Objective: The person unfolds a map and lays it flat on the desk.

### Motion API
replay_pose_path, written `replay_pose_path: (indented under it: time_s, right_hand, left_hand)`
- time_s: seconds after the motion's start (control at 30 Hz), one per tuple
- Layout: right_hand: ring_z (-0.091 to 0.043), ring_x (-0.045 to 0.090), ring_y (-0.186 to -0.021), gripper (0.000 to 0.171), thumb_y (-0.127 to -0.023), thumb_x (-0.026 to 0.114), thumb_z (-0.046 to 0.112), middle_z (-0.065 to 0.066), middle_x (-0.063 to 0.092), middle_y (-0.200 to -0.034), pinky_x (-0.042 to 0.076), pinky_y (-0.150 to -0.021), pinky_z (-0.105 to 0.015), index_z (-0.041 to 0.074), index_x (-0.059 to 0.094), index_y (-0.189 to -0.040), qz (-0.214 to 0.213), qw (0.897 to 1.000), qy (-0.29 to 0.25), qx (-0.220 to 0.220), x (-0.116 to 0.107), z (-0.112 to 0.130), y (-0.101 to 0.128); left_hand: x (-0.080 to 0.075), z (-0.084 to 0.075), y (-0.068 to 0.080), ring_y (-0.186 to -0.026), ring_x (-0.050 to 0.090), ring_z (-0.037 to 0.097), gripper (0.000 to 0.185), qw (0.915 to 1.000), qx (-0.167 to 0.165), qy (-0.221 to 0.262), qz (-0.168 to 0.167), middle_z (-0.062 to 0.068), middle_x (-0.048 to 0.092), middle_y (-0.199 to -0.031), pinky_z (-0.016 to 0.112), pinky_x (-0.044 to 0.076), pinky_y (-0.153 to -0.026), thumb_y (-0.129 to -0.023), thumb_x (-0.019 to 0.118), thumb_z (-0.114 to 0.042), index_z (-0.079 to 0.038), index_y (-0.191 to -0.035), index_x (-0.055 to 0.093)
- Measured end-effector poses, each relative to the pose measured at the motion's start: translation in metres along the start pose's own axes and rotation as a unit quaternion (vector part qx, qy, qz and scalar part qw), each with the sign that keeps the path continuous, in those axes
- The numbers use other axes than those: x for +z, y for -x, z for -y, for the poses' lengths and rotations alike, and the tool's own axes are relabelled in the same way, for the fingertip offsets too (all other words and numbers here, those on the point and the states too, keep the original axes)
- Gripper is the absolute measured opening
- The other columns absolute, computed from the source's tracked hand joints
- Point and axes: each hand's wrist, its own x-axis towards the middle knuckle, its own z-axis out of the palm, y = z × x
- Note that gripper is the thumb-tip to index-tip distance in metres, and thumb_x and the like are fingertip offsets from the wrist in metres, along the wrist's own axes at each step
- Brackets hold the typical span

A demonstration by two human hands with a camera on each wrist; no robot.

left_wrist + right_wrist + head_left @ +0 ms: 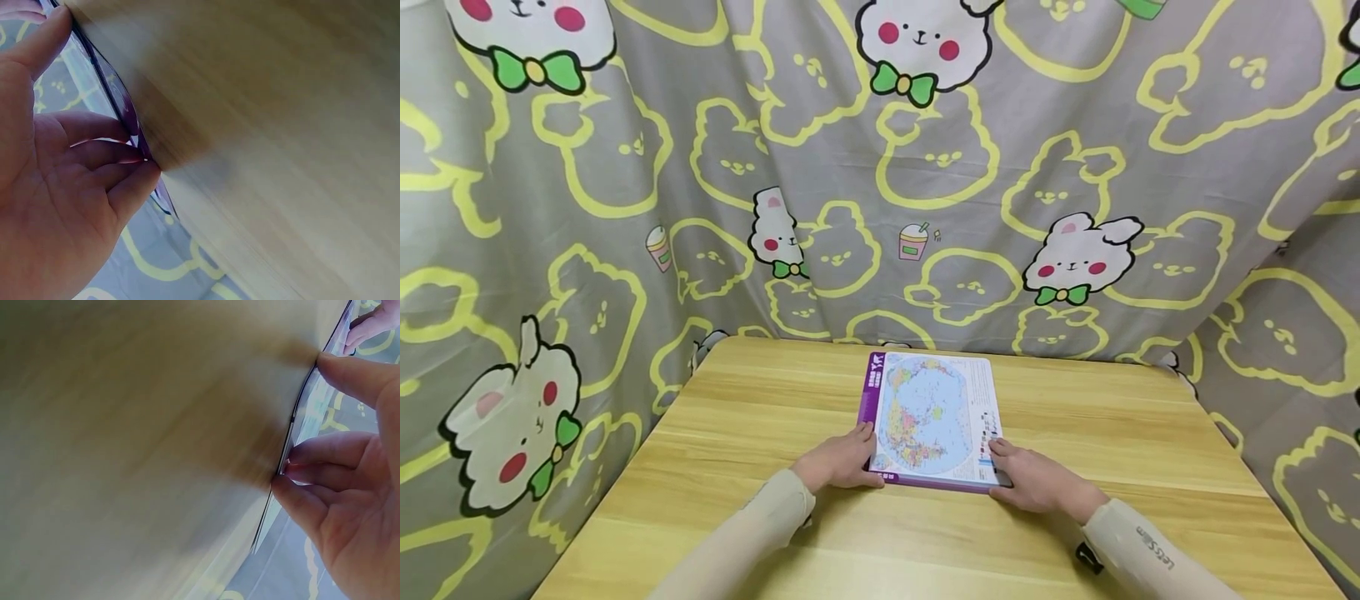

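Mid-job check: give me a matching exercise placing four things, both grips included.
1. left grip, a bare hand
2. right grip, a bare hand
3. purple-edged rectangular world-map board
4. grey fabric curtain with yellow outlines

A. behind the light wooden tabletop
B. at the board's edge opposite its purple strip
C. between both grips
D. at the board's purple-strip edge

Pairs: 1-D; 2-B; 3-C; 4-A
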Motion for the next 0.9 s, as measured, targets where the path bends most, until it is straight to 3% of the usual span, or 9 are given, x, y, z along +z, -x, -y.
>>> replay_pose_path:
  time_s: [0.6,0.9]
  right_hand:
    - [-0.043,0.041,-0.126,0.065,-0.088,0.066,0.034,-0.030,0.042,-0.138,0.039,-0.099,-0.052,-0.014,0.048,-0.129,0.003,1.000,0.016,-0.001,0.000,-0.003,-0.001]
    - [-0.042,0.042,-0.126,0.061,-0.089,0.065,0.032,-0.027,0.045,-0.137,0.040,-0.099,-0.050,-0.012,0.050,-0.129,0.010,0.999,0.050,-0.008,-0.004,0.005,-0.005]
  left_hand:
    - [0.000,0.002,0.002,-0.140,0.022,0.031,0.085,0.9999,0.002,0.014,-0.001,0.023,0.024,-0.151,0.038,0.025,-0.111,-0.087,0.059,-0.054,0.004,-0.143,0.034]
    - [0.002,0.012,0.013,-0.139,0.025,0.031,0.077,0.9999,0.011,-0.004,-0.011,0.021,0.027,-0.150,0.038,0.026,-0.111,-0.090,0.058,-0.049,0.005,-0.141,0.037]
